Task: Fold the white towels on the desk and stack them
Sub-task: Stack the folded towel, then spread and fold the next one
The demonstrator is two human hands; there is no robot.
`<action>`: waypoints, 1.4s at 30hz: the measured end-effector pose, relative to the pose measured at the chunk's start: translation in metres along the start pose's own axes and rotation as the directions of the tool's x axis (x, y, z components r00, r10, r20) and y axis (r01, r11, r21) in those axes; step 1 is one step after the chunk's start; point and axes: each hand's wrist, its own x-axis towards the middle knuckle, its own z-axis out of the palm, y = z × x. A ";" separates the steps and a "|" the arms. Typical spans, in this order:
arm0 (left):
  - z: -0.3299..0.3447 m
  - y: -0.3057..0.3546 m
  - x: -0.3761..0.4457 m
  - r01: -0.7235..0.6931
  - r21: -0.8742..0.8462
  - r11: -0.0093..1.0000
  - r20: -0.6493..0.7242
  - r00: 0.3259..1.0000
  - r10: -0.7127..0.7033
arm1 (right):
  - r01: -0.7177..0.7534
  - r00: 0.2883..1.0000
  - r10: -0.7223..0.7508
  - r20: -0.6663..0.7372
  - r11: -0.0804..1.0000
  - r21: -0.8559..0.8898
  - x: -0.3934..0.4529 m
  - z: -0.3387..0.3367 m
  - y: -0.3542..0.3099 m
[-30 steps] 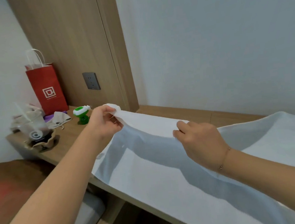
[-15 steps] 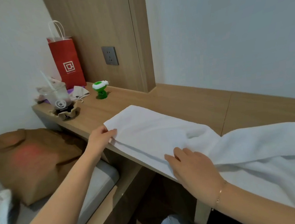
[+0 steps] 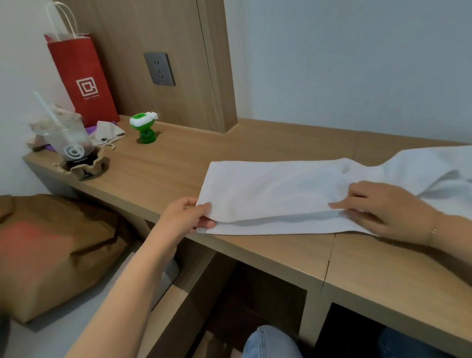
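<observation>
A white towel lies folded lengthwise on the wooden desk, its right part bunched and running off the right edge of view. My left hand pinches the towel's near left corner between thumb and fingers. My right hand holds the doubled near edge further right, fingers pressed on the cloth, thumb under the fold. A thin bracelet sits on that wrist.
At the desk's far left stand a red paper bag, a plastic cup with a straw in a paper holder, a crumpled cloth and a green dispenser. A wall socket is behind. A brown bag lies on the bed at left.
The towel, held up in the air a second ago, now lies flat on the desk folded in half. Both hands have come down to its near edge.
</observation>
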 end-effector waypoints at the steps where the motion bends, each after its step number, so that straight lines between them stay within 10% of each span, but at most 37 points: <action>1: 0.004 -0.001 -0.002 -0.011 -0.009 1.000 0.007 1.000 0.011 | 0.000 1.000 0.000 0.012 1.000 -0.025 -0.001 -0.002 0.002; 17: -0.003 -0.014 -0.013 -0.123 0.056 0.991 -0.025 0.992 0.125 | 0.117 0.934 -0.097 -0.344 0.992 0.038 0.050 0.038 -0.078; 42: 0.006 -0.027 -0.010 -0.185 0.122 0.975 -0.254 0.944 0.211 | 0.138 0.981 -0.103 -0.165 0.966 0.220 0.041 0.038 -0.076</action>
